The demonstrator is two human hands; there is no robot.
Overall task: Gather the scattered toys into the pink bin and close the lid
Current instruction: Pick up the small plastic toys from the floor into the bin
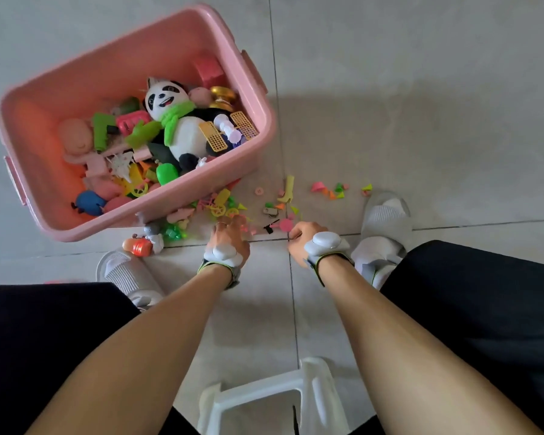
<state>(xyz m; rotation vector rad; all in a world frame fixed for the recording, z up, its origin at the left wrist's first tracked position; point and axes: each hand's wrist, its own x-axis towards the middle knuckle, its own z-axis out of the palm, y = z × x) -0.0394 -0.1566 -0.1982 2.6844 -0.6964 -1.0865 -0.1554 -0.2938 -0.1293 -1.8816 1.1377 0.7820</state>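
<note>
The pink bin [132, 58] lies at eleven o'clock from our hands, nearer the left hand [230, 237]. That hand's fingers curl over small toys [220, 205]; whether the right hand [305, 237], loosely curled, holds anything, we cannot tell.

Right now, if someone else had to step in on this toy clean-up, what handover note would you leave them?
Left hand: reaching down among small plastic pieces on the floor; grip unclear.
Right hand: fingers curled at the floor beside a round pink plastic disc; whether it holds anything is unclear.
Pink plastic bin: open, no lid in view, already holds the plush panda with green scarf and many toys.
Left: orange toy, yellow plastic strip, coloured bits near the grey slipper; then find and close the lid.
</note>
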